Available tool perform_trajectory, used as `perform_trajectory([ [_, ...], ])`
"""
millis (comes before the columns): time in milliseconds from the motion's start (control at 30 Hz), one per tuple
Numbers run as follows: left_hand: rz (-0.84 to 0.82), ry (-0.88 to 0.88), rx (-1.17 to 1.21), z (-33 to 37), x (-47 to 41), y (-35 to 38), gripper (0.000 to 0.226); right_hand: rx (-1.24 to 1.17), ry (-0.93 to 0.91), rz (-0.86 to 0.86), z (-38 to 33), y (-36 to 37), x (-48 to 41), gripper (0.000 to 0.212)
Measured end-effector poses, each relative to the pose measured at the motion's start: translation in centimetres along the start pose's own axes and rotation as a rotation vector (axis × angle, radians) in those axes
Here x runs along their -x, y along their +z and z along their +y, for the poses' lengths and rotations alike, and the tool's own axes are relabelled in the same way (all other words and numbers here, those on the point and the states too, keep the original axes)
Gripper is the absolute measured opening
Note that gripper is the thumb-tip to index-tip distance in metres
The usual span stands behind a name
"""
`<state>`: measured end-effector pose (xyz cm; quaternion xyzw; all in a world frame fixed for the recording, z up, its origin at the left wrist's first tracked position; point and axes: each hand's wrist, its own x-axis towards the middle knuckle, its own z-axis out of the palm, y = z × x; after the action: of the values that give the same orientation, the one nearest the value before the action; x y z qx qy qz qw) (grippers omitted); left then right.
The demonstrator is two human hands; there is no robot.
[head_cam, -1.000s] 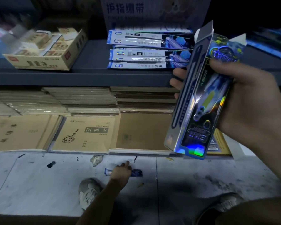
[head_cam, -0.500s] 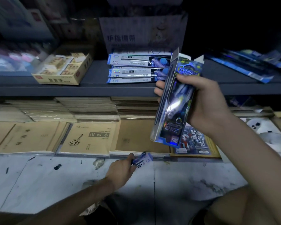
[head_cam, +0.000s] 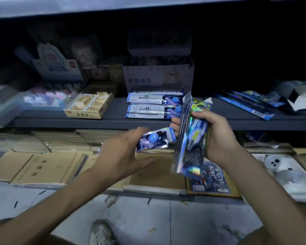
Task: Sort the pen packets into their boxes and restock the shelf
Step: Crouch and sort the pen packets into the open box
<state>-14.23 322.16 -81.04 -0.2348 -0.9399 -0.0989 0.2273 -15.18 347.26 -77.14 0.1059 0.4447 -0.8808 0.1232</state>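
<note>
Right hand (head_cam: 217,137) is wrapped round the holographic box (head_cam: 191,138), with the thumb across the near face towards the top and fingertips showing past the left side. The box stands near upright with its top flaps open, in front of the shelf (head_cam: 95,123) edge.

Left hand (head_cam: 120,156) holds 1 pen packet (head_cam: 155,140) by its near end. The thumb is spread wide below, and the exact finger hold is blurred. The packet lies roughly level, its far end just beside the box's left side and not inside.

On the shelf behind lie stacked packets (head_cam: 152,107), with a yellow carton (head_cam: 90,106) to their left. Brown notebooks (head_cam: 42,167) fill the lower level.

Judgement: the step in hand is loading this packet into its box. The next move calls for lifting the packet's end to the open top, lining it up with the box's long axis and sliding it down.
</note>
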Motion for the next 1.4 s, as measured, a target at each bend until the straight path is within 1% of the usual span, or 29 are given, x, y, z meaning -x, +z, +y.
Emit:
perform_trajectory([
  [100, -0.044, 0.069, -0.136, -0.5, -4.4, -0.7, 0.108, 0.039, -0.036, 0.033, -0.3, -0.4, 0.1, 0.035],
  [167, -0.08, 0.115, -0.266, -0.7, -7.0, -0.2, 0.128, 0.047, -0.037, 0.058, -0.4, -0.4, 0.1, 0.04],
  [233, -0.107, 0.148, -0.374, -0.6, -9.2, 0.3, 0.141, 0.017, -0.038, 0.052, -0.5, -0.6, -0.1, 0.041],
  [333, -0.115, 0.162, -0.463, -0.9, -11.8, 1.0, 0.15, -0.011, -0.035, 0.021, -0.6, -0.9, 0.0, 0.043],
  [400, -0.119, 0.18, -0.492, -1.3, -12.9, 1.3, 0.152, -0.024, -0.024, 0.006, -0.5, -1.0, -0.1, 0.044],
  [467, -0.125, 0.176, -0.448, -2.0, -13.5, 1.7, 0.148, -0.035, -0.007, 0.01, -0.5, -1.1, -0.2, 0.045],
  [567, -0.115, 0.135, -0.378, -3.3, -14.1, 2.5, 0.136, -0.048, 0.006, 0.018, -0.4, -1.1, -0.3, 0.047],
  [667, -0.096, 0.119, -0.34, -3.9, -14.2, 3.6, 0.127, -0.04, 0.0, 0.02, -0.3, -1.1, -0.5, 0.058],
  [833, 0.014, 0.082, -0.299, -4.0, -14.0, 4.6, 0.1, -0.028, -0.007, 0.012, -0.2, -1.1, -0.6, 0.064],
  [933, -0.018, 0.072, -0.285, -3.9, -14.4, 5.0, 0.092, -0.027, -0.01, 0.011, -0.1, -1.1, -0.7, 0.065],
  [1033, -0.051, 0.084, -0.239, -4.0, -14.3, 5.2, 0.089, -0.016, -0.019, 0.01, -0.1, -1.1, -0.7, 0.066],
  [1133, -0.066, 0.099, -0.218, -3.8, -14.1, 5.2, 0.094, 0.004, -0.03, 0.017, -0.1, -1.0, -0.7, 0.062],
  [1333, -0.147, 0.159, -0.257, -3.1, -13.2, 4.3, 0.133, 0.007, -0.038, 0.029, -0.1, -0.8, -0.5, 0.061],
  [1400, -0.143, 0.169, -0.26, -2.9, -13.0, 4.1, 0.137, 0.015, -0.044, 0.037, -0.1, -0.8, -0.5, 0.062],
])
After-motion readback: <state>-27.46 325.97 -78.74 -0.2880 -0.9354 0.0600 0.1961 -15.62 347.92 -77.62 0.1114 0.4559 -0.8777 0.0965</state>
